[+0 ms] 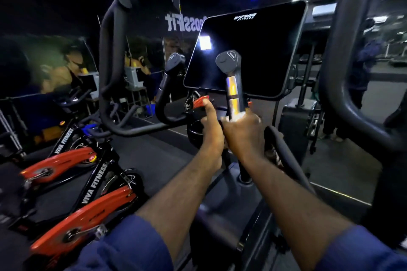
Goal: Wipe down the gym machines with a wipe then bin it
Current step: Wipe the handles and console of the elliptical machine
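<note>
Machine (pixel 222 200): black, with a dark console (pixel 246 50) tilted back at its top; one bright patch of glare near the console's left edge.
Handle (pixel 231 86): upright, with a grey cap on top and a shiny metal band below; stands in front of the console's lower edge.
Wipe (pixel 239 115): white, wrapped round the handle just under the metal band; mostly covered by the right hand (pixel 242 131), only scraps showing above the knuckles.
Right hand: grips the handle through the wipe; fingers (pixel 253 117) curled round both and pressed together.
Left hand (pixel 211 126): just beside the right; forefinger (pixel 209 109) straight, tip on a red tab (pixel 199 101) under the console's lower left corner; other fingers tucked behind the hand, cannot tell how they lie.
Sleeves (pixel 132 244): blue, ending near the elbows.
Second handle (pixel 172 66): same kind, off the console's left edge.
Bikes (pixel 81 211): two, red and black, marked VIVA FITNESS, on the floor (pixel 154 154) to the left.
</note>
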`<state>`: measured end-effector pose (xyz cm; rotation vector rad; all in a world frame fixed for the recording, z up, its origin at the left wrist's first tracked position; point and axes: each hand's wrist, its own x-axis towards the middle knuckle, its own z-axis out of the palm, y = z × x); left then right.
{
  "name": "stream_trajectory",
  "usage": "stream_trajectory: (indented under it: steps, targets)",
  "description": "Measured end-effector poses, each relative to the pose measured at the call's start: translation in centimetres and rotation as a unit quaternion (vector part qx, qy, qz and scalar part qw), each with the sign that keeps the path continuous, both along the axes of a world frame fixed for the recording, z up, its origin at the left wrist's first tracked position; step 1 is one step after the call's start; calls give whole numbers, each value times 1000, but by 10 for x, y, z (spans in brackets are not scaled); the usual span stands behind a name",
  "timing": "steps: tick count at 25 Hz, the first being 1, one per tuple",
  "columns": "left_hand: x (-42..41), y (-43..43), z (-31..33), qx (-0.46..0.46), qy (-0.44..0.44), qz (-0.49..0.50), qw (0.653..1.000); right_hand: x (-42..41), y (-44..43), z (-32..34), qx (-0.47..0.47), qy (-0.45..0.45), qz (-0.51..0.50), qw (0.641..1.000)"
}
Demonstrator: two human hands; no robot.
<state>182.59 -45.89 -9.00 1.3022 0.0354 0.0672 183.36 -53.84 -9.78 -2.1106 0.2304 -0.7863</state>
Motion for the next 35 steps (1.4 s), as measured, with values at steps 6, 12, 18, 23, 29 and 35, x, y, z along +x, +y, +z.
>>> stream_trajectory:
  steps: [6, 12, 18, 23, 29, 35]
  targets:
    - [-44, 11, -17, 92, 52, 20, 994, -13, -20, -59, 47, -12, 78, 996]
    - [-101, 37, -26, 204, 30, -19, 978, -70, -15, -74, 289, -17, 130, 948]
    - [-170, 104, -69, 197, 73, 38, 977, -149, 56, -112, 456, 1, 308, 835]
    - [-267, 188, -101, 129, 167, 95, 973, -213, 138, -139, 517, 187, 482, 682]
    - [-443, 313, -114, 104, 160, 315, 930, -344, 288, -153, 448, 271, 623, 581]
    - [-714, 439, -138, 14, 159, 506, 848, -574, 443, -169, 327, 423, 688, 491]
